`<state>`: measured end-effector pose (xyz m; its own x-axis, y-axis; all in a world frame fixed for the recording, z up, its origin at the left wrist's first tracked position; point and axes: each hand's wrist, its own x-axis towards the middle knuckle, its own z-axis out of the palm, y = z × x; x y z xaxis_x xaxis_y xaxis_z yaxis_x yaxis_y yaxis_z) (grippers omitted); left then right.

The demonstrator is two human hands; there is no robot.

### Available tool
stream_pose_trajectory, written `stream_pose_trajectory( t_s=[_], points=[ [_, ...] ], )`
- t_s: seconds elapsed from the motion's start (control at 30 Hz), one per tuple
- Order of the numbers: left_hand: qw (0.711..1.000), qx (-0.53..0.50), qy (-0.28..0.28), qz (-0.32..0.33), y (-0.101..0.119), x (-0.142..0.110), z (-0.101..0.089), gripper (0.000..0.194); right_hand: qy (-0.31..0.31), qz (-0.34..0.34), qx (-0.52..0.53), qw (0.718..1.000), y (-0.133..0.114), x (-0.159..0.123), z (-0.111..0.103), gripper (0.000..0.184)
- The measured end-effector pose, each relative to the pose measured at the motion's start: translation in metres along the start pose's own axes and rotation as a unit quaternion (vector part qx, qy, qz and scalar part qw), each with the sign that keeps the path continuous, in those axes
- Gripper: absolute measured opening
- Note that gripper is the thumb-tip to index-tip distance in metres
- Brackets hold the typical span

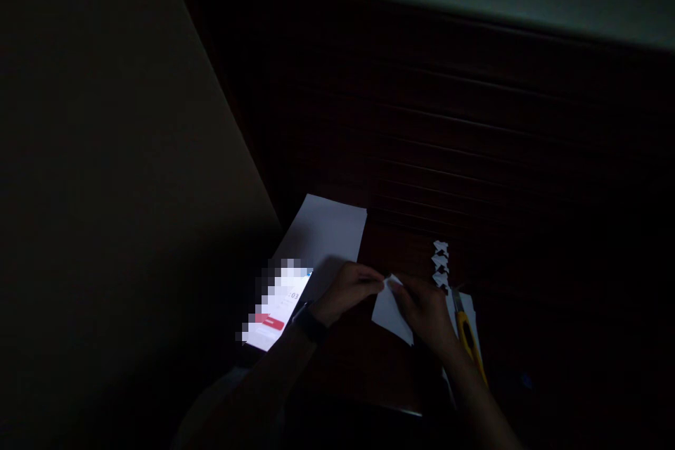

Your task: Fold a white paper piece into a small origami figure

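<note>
The room is dark, so finger detail is faint. A small white sheet of paper is between my hands, its upper end creased or folded. My left hand, with a dark band at the wrist, comes in from the left and pinches the upper corner of the sheet. On the other side, my right hand grips the same end, its thumb lying on the paper. Just beyond the right hand, several small folded paper pieces stand in a line. A yellow utility knife lies beside my right forearm.
A larger stack of white paper rests on the dark tabletop at the left. A lit phone lies beside it, partly pixelated. More white paper is under the knife. A pale wall rises at the left.
</note>
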<state>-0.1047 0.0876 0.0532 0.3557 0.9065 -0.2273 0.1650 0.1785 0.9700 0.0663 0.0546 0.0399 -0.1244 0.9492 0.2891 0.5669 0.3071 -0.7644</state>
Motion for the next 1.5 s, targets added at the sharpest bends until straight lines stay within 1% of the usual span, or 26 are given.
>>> stream_pose_trajectory(
  t_s=[0.13, 0.23, 0.33, 0.43, 0.53, 0.77, 0.87, 1.03, 1.23, 1.4, 1.5],
  points=[
    [0.999, 0.030, -0.007, 0.016, -0.002, 0.001, 0.000, 0.016, -0.007, 0.052, 0.034, 0.998, 0.005, -0.001, 0.001, 0.022],
    [0.997, 0.055, -0.021, 0.053, -0.009, 0.003, 0.000, 0.015, -0.010, 0.081, 0.060, 0.995, 0.006, -0.001, 0.000, 0.022],
    [0.992, 0.083, -0.028, 0.088, -0.016, 0.005, 0.002, 0.016, -0.008, 0.084, 0.074, 0.994, 0.005, 0.000, 0.000, 0.019],
    [0.989, 0.103, -0.034, 0.103, -0.021, 0.006, 0.004, 0.018, -0.019, 0.079, 0.076, 0.994, 0.004, 0.002, -0.001, 0.015],
    [0.987, 0.105, -0.042, 0.113, -0.023, 0.006, 0.004, 0.018, -0.014, 0.084, 0.073, 0.994, 0.004, 0.002, -0.002, 0.013],
    [0.990, 0.090, -0.047, 0.098, -0.021, 0.005, 0.004, 0.018, 0.011, 0.096, 0.071, 0.993, 0.003, 0.000, 0.000, 0.014],
    [0.992, 0.082, -0.049, 0.084, -0.020, 0.005, 0.004, 0.019, 0.022, 0.120, 0.085, 0.989, 0.003, 0.000, 0.001, 0.014],
    [0.993, 0.075, -0.045, 0.081, -0.021, 0.005, 0.005, 0.018, 0.037, 0.155, 0.127, 0.979, 0.006, 0.001, 0.004, 0.016],
    [0.994, 0.054, -0.045, 0.079, -0.021, 0.005, 0.007, 0.020, 0.053, 0.189, 0.130, 0.972, 0.011, -0.002, 0.006, 0.016],
    [0.995, 0.040, -0.050, 0.069, -0.019, 0.004, 0.006, 0.021, 0.065, 0.170, 0.116, 0.976, 0.002, 0.000, 0.004, 0.016],
    [0.996, 0.041, -0.048, 0.068, -0.019, 0.004, 0.006, 0.020, 0.056, 0.154, 0.100, 0.981, -0.003, 0.003, 0.001, 0.015]
  ],
)
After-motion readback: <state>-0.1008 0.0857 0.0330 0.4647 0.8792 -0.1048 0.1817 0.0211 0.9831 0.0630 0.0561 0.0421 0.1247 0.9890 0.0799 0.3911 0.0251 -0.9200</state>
